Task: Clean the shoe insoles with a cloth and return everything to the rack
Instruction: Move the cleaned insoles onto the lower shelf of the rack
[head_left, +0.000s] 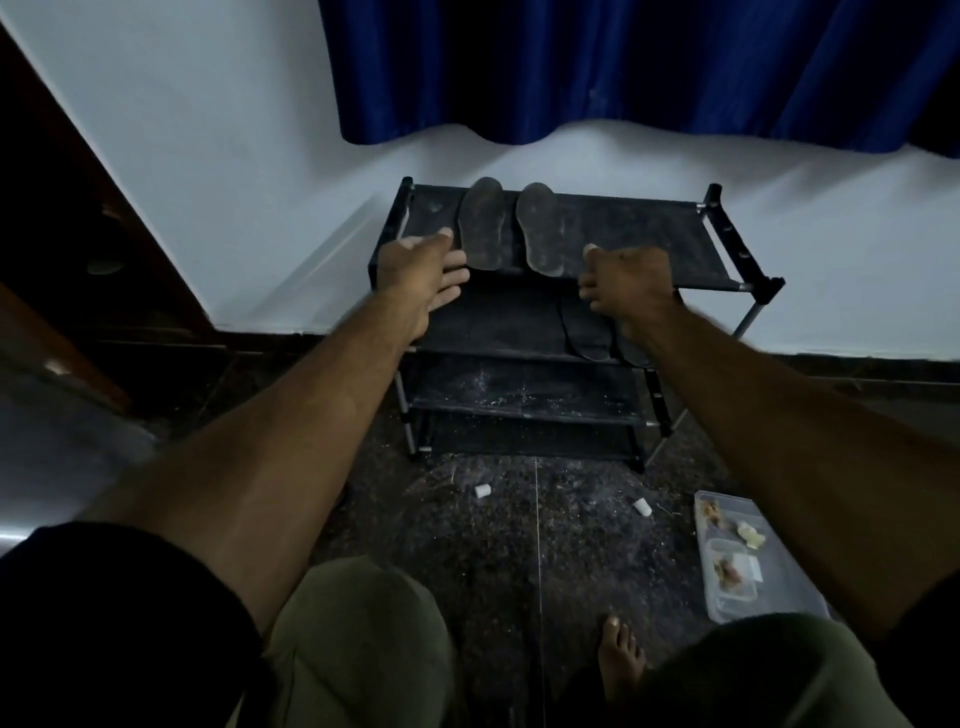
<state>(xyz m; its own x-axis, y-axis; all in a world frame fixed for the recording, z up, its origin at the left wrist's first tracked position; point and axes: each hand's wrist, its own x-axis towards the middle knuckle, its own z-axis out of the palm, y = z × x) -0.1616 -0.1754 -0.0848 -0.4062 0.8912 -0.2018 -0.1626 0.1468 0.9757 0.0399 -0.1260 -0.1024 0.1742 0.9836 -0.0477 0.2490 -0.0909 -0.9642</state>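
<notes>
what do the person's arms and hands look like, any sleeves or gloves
Both forearms are bare, and the left hand and right hand wear no gloves. Short black sleeves end near the elbows. No watch, rings or markings are visible.

Two worn grey insoles, one (482, 223) left and one (542, 227) right, lie flat side by side on the top shelf of a black fabric shoe rack (649, 234) at centre frame. Two darker insoles (587, 332) rest on the second shelf, right of centre, overhanging its front edge.
</notes>
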